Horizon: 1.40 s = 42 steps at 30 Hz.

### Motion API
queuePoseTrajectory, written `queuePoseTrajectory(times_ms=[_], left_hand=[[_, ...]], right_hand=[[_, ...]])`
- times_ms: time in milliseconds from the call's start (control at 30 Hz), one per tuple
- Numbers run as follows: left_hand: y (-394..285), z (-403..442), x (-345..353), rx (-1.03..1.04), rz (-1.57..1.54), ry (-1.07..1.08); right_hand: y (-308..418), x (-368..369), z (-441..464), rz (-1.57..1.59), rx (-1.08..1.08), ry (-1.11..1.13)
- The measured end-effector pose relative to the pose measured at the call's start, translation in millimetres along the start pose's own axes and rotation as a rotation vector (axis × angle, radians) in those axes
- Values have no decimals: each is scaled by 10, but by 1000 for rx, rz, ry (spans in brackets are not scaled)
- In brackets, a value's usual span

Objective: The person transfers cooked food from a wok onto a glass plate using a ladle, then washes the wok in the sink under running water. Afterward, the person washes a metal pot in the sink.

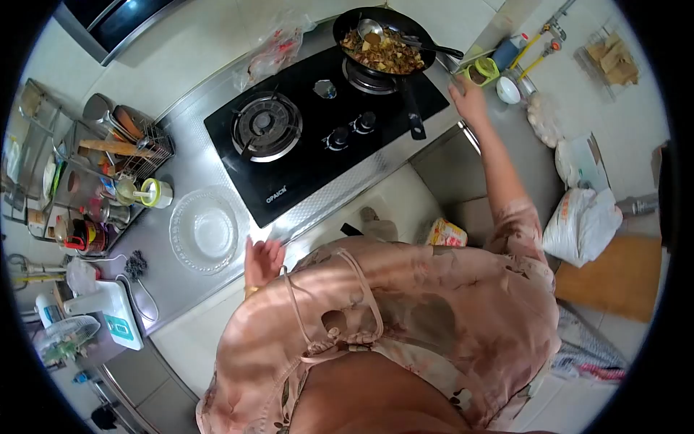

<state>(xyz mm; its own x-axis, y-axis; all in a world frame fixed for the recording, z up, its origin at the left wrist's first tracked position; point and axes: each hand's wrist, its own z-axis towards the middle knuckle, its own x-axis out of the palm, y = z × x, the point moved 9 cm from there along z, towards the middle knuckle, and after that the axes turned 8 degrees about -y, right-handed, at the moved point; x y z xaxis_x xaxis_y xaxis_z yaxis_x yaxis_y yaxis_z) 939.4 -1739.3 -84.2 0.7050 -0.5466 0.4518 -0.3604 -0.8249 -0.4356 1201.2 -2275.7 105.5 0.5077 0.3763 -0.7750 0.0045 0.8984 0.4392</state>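
My left hand (264, 260) is at the counter's front edge, fingers apart and holding nothing. Just left of it lies a clear glass bowl (206, 231) with a scalloped rim. My right hand (471, 101) reaches out to the counter right of the stove, its fingers curled beside a green container (482, 71). Something thin and greyish seems to be at its fingertips, but I cannot make it out. On the rear burner a black wok (434, 49) holds chopped, browned food (383, 54). A metal ladle (370, 29) rests in the food.
The black gas stove (303, 173) has a bare left burner (266, 123). Behind it lies a crumpled plastic bag (275, 50). A rack of utensils and jars (87, 173) stands left. A small white bowl (507, 90) and white bags (582, 224) are at right.
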Motion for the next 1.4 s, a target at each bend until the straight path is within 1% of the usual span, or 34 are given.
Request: queuePoseTrajectory(times_ms=[33,67,100,133,167,200,233,267,300,333,367,433,467,567,600,633,700,800,833,867,900,967,1000,1100,1200,1300,1333,1400], left_hand=[[92,-16,545,21,114,193],[217,-21,1046,19,199,273],[388,22,1534,-24,231,412],[583,110,1985,-64,300,500],[770,206,2377,-62,380,536],[952,232,2777,-30,502,616],[1167,344,3092,-48,561,632],[1401,480,3365,-123,577,633],[1569,539,3625,-158,563,575],[1731,589,3912,-213,552,673],[1875,633,4143,-271,539,769],[1998,753,4389,-316,453,708],[2044,817,4470,-338,409,677],[2183,988,4552,-550,115,665],[2182,962,4589,-574,70,641],[2183,916,4632,-598,47,637],[2166,830,4687,-643,-3,628],[2130,801,4740,-640,93,754],[2125,780,4763,-628,127,795],[2079,826,4729,-552,142,740],[2070,777,4738,-556,124,738],[2037,701,4704,-556,82,729],[2028,627,4695,-574,55,767],[1957,396,4571,-648,-60,813],[1795,153,4322,-597,-93,830],[1620,-67,4072,-502,-74,803],[1475,-171,3939,-467,-77,789],[1279,-322,3657,-368,-52,764]], right_hand=[[-41,61,243,-138,-110,-79],[-98,125,482,-278,-221,-160],[-139,158,665,-420,-332,-245],[-242,233,823,-459,-346,-229],[-295,324,958,-496,-361,-209],[-320,399,1091,-532,-373,-192],[-403,564,1224,-502,-300,-8],[-476,702,1327,-471,-224,174],[-620,847,1393,-440,-148,358],[-617,981,1474,-354,-259,362],[-779,1165,1511,-280,-248,527],[-554,1137,1390,-125,-224,856],[-585,1210,1312,114,29,972],[-638,1322,1142,478,371,1239],[-692,1349,1085,569,388,1234],[-725,1189,1021,565,424,1079],[-913,1139,895,608,410,981],[-884,741,1120,180,-223,599],[-926,632,1141,82,-248,497],[-954,512,1158,-14,-271,393],[-967,387,1187,-110,-296,288],[-897,194,1231,-154,-354,196],[-847,104,1269,-175,-382,149],[-686,-48,1344,-133,-475,103],[-385,-76,1326,-19,-566,82],[-201,247,1342,341,-426,343],[-51,523,1329,528,-289,515],[402,597,1262,582,-350,545]])
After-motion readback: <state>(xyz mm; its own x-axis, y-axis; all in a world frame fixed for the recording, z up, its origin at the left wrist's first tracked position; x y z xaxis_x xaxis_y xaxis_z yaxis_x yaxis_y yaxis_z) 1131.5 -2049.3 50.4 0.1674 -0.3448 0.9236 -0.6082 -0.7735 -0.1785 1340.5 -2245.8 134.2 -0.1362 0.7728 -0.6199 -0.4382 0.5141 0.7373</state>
